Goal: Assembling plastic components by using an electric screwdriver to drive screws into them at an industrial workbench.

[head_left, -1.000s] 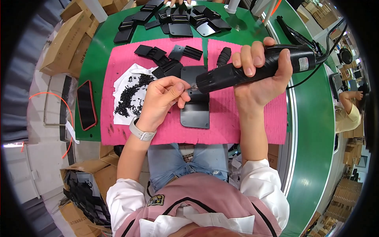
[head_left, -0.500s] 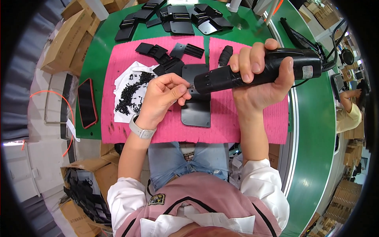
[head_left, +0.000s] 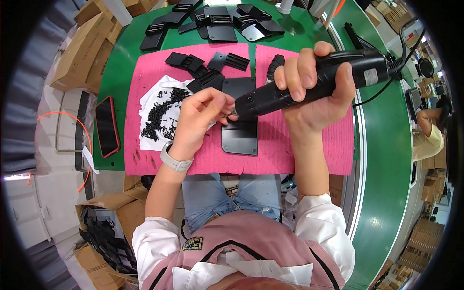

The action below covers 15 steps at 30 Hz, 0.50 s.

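Note:
My right hand (head_left: 316, 99) is wrapped round a black electric screwdriver (head_left: 266, 100), tilted with its tip toward the left. My left hand (head_left: 195, 116) has its thumb and fingers pinched at that tip. A small black screw (head_left: 227, 116) shows between the fingertips and the bit; whether it sits on the bit I cannot tell. Below both hands lies a flat black plate (head_left: 240, 137) with rounded corners, its middle partly hidden by the screwdriver and fingers. Left of it, a heap of black screws (head_left: 153, 116) rests on a white cloth (head_left: 148, 99).
Several black slotted parts (head_left: 193, 65) lie on the pink mat (head_left: 140, 164) beyond my left hand. More black parts (head_left: 222, 33) are piled at the green table's far side. A phone (head_left: 107, 126) lies at the left edge. The screwdriver's cable (head_left: 386, 87) trails off right.
The screwdriver has shifted a little left, its tip lower, against my left fingertips. My left fingers have changed their pinch, and a small black screw now shows there.

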Available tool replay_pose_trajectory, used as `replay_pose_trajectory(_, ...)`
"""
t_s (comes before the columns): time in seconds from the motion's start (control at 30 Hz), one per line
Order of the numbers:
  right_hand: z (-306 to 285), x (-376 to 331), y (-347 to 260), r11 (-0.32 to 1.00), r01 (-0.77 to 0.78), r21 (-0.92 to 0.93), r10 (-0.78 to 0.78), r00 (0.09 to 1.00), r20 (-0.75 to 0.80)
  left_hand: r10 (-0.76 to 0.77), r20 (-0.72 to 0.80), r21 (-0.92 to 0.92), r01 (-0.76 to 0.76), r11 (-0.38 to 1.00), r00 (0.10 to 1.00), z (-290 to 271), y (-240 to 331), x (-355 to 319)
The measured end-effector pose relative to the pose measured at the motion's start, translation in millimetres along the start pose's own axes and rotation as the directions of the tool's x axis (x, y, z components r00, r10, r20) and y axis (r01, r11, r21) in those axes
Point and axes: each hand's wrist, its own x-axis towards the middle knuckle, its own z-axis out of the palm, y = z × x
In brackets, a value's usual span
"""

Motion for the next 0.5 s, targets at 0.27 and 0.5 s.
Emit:
replay_pose_trajectory(0.27,4,5,-17,0.802,-0.11,-0.587,0.124,0.992,-0.017,0.322,-0.096,0.745,-0.147,0.651,0.942,4,2,-2)
replay_pose_trajectory(0.5,5,5,-6,0.9,-0.108,-0.421,0.101,0.994,-0.039,0.213,0.009,0.744,-0.149,0.651,0.977,0,-1,-2)
